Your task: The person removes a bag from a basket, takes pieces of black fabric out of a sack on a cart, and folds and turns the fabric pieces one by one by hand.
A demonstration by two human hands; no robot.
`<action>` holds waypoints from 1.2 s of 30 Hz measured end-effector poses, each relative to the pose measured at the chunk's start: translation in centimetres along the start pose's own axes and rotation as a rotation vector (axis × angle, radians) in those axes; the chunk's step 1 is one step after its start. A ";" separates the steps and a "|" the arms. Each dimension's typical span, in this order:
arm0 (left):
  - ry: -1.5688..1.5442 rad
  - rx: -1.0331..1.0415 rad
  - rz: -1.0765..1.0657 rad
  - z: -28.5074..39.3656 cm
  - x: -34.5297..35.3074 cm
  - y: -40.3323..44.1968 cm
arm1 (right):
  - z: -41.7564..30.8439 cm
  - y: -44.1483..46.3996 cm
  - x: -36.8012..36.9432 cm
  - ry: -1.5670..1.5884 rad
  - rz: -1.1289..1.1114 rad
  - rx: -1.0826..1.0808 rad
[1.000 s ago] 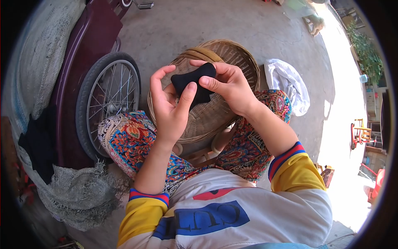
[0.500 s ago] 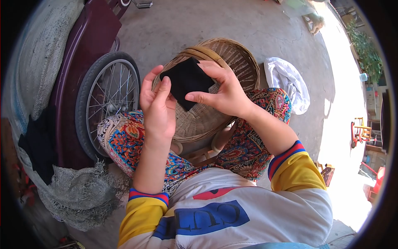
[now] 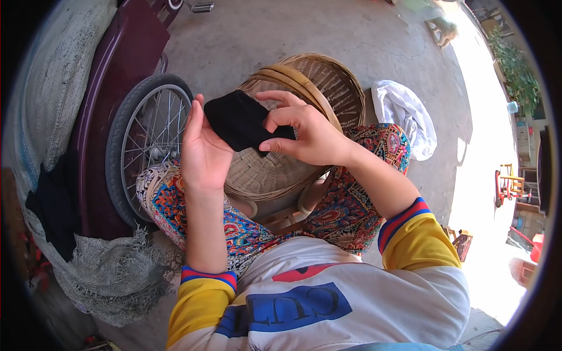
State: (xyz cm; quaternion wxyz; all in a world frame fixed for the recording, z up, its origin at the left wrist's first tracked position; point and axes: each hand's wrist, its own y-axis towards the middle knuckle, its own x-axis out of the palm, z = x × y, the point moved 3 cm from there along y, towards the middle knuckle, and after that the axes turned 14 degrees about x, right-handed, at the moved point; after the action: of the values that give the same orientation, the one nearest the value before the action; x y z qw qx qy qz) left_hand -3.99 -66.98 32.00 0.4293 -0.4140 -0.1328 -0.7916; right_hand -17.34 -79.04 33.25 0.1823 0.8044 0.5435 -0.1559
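Note:
A small folded piece of black cloth (image 3: pixel 237 121) is held up in front of me, above the wicker basket (image 3: pixel 257 175). My right hand (image 3: pixel 307 131) pinches its right end, thumb below and bent fingers above. My left hand (image 3: pixel 205 149) is turned palm up at the cloth's left side, with its fingers stretched out. The cloth lies against that palm, and part of the left fingers is hidden behind it. Between my knees, the round basket with its thick rim sits under both hands.
A second wicker basket (image 3: pixel 333 82) is just behind the first. On the left stand a spoked wheel (image 3: pixel 149 146) and a maroon vehicle panel (image 3: pixel 111 76). Woven sacking (image 3: pixel 117 275) and dark fabric (image 3: pixel 55 202) lie nearby. A white plastic bag (image 3: pixel 404 117) rests on the concrete floor at right.
My left hand has moved left and opened, its thumb off the cloth. The cloth has shifted left and turned flatter. My right fingers have curled in on its right end.

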 end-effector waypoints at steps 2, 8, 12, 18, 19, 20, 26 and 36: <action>-0.112 -0.117 -0.009 0.6 0.4 -0.1 | -1.0 0.1 -0.3 -0.153 0.011 -0.044; 0.094 -0.064 -0.212 -1.0 -1.2 0.7 | -1.7 -0.4 -0.4 -0.503 0.090 -0.123; 0.150 0.000 -0.162 -0.9 0.5 -0.4 | -1.2 -0.7 -0.8 -0.394 0.098 0.020; 0.452 0.269 -0.534 -3.0 2.6 -3.1 | -0.6 -0.2 -2.1 0.536 -0.086 0.459; 0.468 0.315 -0.578 -3.4 2.7 -3.5 | -0.4 -0.2 -2.2 0.570 -0.077 0.468; 0.447 0.277 -0.553 -3.4 2.8 -3.8 | -0.3 -0.2 -2.3 0.604 -0.068 0.477; 0.298 0.139 -0.355 -2.1 2.6 -2.1 | -0.9 0.0 -2.3 0.349 0.023 0.131; 0.269 0.210 -0.284 -1.9 1.2 -1.4 | -1.1 -0.5 -1.8 -0.162 0.091 0.038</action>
State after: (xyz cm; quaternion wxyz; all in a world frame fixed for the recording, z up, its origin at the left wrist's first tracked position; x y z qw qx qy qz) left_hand -6.51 -67.92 31.93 0.3682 -0.2347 -0.2132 -0.8740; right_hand -18.39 -79.82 34.99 0.2174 0.8164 0.4869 -0.2219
